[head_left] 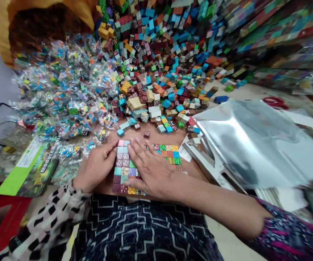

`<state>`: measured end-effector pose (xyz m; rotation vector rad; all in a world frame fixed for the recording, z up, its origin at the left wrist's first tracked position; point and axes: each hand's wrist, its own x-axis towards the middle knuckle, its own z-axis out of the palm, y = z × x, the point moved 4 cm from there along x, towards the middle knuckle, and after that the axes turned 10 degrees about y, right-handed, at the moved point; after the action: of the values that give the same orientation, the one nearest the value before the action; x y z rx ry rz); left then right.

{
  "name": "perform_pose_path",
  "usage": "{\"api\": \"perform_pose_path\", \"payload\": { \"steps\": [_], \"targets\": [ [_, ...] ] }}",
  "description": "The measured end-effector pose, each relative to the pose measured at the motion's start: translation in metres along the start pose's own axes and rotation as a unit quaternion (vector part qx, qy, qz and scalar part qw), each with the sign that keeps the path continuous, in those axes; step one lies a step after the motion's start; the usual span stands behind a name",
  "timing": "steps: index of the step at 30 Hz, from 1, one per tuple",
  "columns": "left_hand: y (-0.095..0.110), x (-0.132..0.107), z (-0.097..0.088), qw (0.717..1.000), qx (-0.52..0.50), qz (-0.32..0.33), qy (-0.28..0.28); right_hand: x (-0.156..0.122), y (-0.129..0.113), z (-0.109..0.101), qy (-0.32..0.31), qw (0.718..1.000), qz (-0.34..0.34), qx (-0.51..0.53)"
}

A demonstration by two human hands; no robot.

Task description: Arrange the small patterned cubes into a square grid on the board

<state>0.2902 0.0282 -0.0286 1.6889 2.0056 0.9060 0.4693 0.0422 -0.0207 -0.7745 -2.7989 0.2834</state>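
Small patterned cubes lie packed edge to edge in a flat block (125,163) on a brown board (197,173). My right hand (151,166) lies flat across the middle of this block, fingers stretched out and covering many cubes. At the block's left edge, my left hand (98,165) has its fingers curled, with the fingertips and thumb against the upper left corner cubes. Whether anything sits inside its curled fingers is hidden. One dark red cube (146,134) rests alone just above the block.
Behind the board spreads a big heap of loose cubes (156,87). Small clear bags (64,83) are piled at left, above green printed cards (23,174). At right lie clear plastic sleeves (254,141), a metal stapler-like tool (205,163) and red-handled scissors (274,102).
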Motion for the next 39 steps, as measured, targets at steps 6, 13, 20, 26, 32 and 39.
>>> {"api": "perform_pose_path", "payload": {
  "steps": [6, 13, 20, 26, 32, 39],
  "targets": [
    [-0.003, -0.003, 0.0, 1.0, 0.025, -0.005, 0.004, 0.002, 0.001, 0.006, 0.005, 1.0, 0.002, 0.003],
    [-0.018, -0.005, 0.005, 0.998, -0.052, -0.027, -0.02, 0.003, -0.002, 0.004, -0.011, 1.0, 0.011, -0.008],
    [0.012, 0.02, -0.01, 0.998, 0.033, 0.043, 0.021, 0.004, -0.005, 0.002, -0.009, 1.0, 0.001, -0.029],
    [0.023, 0.065, 0.002, 0.973, 0.194, 0.121, -0.028, 0.0, 0.009, -0.012, 0.022, 0.999, 0.023, -0.013],
    [0.021, 0.087, 0.021, 0.964, 0.216, 0.143, -0.067, -0.006, 0.085, -0.037, 0.015, 0.98, 0.194, -0.026],
    [0.017, 0.099, 0.026, 0.953, 0.263, 0.129, -0.08, 0.01, 0.14, -0.045, 0.077, 0.956, 0.282, -0.039]
  ]
}}
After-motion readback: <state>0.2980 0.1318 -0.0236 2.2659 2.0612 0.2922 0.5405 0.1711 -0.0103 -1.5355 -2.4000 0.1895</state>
